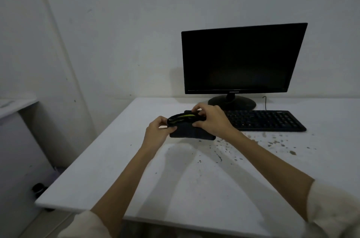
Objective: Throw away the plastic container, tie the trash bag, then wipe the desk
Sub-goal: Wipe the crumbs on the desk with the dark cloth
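Head view: over the bench (116, 169), the left hand (157, 130) pinches one end of the dark cloth (191, 132) and the right hand (212, 121) grips the other, its length running left-to-right. Spatter (272, 142) lies to the right, before the keyboard (263, 121); the right hand's nearer, I'd say.

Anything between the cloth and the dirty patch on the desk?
Nothing visible. The dark cloth with a yellow-green stripe is held by the left hand and right hand over the white desk. The brown specks lie on bare surface to its right. The black keyboard only borders that patch at the back.
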